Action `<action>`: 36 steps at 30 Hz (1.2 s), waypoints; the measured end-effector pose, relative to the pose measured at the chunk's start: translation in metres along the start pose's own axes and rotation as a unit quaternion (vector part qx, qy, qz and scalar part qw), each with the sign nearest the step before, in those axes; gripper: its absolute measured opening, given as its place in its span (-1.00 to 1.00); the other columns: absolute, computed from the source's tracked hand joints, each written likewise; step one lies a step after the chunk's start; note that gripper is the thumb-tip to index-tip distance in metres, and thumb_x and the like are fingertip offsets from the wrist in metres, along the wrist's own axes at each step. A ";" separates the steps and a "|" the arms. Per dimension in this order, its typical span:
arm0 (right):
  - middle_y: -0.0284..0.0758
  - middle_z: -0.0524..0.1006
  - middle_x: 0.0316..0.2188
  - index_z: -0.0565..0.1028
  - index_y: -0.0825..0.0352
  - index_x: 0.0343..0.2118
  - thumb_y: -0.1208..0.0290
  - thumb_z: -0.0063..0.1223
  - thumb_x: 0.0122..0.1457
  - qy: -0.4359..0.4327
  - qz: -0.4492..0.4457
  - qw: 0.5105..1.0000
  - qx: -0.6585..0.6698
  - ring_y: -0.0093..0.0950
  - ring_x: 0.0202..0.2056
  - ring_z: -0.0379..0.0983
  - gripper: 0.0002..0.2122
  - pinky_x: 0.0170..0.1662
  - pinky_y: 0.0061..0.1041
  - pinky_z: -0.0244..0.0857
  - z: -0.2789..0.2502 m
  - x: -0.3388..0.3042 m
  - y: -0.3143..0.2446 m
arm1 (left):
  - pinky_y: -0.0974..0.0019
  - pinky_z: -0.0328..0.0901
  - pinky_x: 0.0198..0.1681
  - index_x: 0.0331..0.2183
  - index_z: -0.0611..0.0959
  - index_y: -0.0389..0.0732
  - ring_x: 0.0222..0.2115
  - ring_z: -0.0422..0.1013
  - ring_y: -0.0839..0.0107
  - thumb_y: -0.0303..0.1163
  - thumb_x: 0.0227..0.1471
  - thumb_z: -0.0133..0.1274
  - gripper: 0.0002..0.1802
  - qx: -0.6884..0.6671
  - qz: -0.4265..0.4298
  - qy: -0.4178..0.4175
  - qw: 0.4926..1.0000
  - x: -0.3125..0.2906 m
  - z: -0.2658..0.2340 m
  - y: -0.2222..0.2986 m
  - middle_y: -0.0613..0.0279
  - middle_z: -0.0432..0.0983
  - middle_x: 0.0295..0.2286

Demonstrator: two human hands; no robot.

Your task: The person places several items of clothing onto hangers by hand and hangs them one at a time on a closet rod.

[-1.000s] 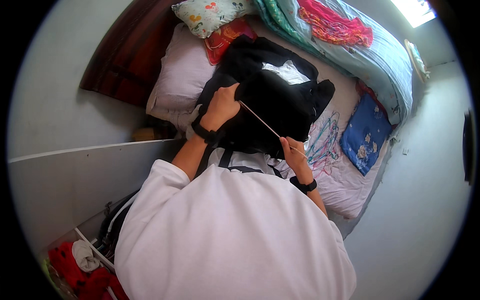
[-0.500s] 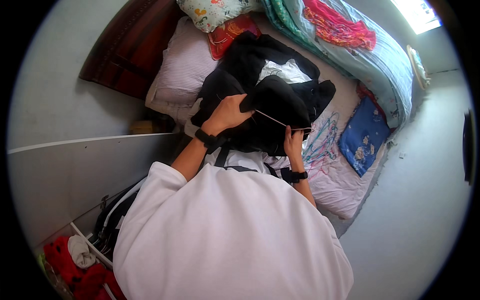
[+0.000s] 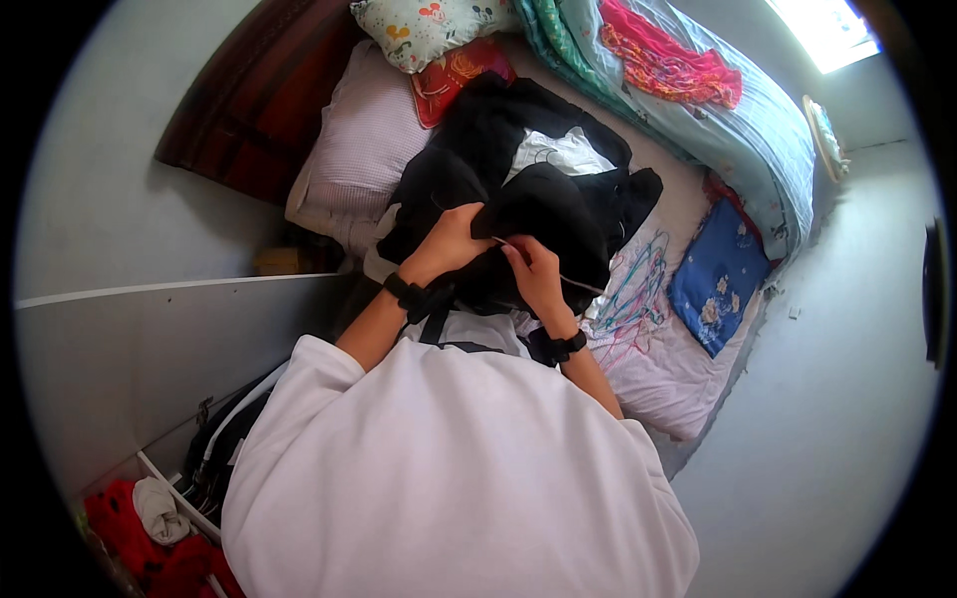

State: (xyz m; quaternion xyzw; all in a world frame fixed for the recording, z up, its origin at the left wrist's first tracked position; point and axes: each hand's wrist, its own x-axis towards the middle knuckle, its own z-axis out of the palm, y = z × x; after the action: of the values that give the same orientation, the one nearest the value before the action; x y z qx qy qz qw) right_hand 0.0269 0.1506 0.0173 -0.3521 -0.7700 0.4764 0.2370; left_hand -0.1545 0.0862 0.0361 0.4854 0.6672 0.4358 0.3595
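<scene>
"Black cloth garment (image 3: 548, 211) on the pale-pink bed (image 3: 683, 399): stiff?"
"Soft, I'd guess; hold its edge. From afar I see left hand (image 3: 455, 243) fingers clamped there, right hand (image 3: 538, 273) fingers pinching thin whitish cord (image 3: 582, 286)."

The black garment (image 3: 548, 211) is matt cloth, the pale pillow (image 3: 367, 140) textured cloth, the headboard (image 3: 254, 115) faintly glossy wood.

Dark wooden headboard (image 3: 249, 110) against the wall; beside it a pale striped pillow (image 3: 364, 140), with a red cushion (image 3: 454, 85) and a white printed pillow (image 3: 424, 35) near its upper end; a light-blue quilt (image 3: 753, 145) along the bed's far side, a pink-red cloth (image 3: 670, 60) lying on it; blue floral fabric (image 3: 720, 284) next to the quilt; bright window (image 3: 822, 30) at upper right; red clothes (image 3: 125, 528) at lower left
</scene>
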 end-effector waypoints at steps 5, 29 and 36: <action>-0.12 0.52 -0.56 0.52 0.37 -0.45 0.37 0.06 0.14 -0.028 -0.078 0.992 -0.098 -0.15 -0.52 0.48 -0.84 -0.45 -0.29 0.33 0.015 -0.003 0.007 | 0.23 0.36 -0.27 -0.28 0.57 -0.33 -0.32 0.51 0.02 -0.57 -0.25 0.13 -0.66 0.026 -0.017 0.005 1.000 -0.003 -0.009 -0.003 -0.15 0.52 -0.38; -0.07 0.42 -0.12 0.36 0.42 -0.07 0.50 0.01 0.08 -0.075 -0.122 0.982 -0.122 -0.19 -0.02 0.34 -0.67 0.05 -0.38 0.20 0.057 0.013 0.077 | 0.11 0.36 -0.29 -0.37 0.55 -0.33 -0.34 0.43 -0.09 -0.62 -0.27 0.10 -0.74 0.113 0.143 0.097 0.978 -0.013 0.026 0.024 -0.06 0.48 -0.42; -0.01 0.36 0.04 0.38 0.41 0.00 0.54 -0.04 0.07 -0.139 -0.124 0.975 -0.118 -0.12 0.10 0.25 -0.62 0.19 -0.30 0.06 0.053 0.007 0.093 | -0.19 -0.07 0.20 -0.08 0.54 -0.22 0.13 0.15 -0.01 -0.29 -0.28 0.32 -0.36 0.220 0.256 -0.089 0.937 -0.003 0.001 -0.001 0.13 0.42 -0.01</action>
State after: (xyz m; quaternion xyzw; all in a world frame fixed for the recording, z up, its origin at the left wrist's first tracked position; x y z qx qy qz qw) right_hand 0.0145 0.1539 -0.0895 -0.2095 -0.8840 0.3931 0.1419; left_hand -0.1530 0.0836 0.0350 0.7433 0.5650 0.3106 0.1785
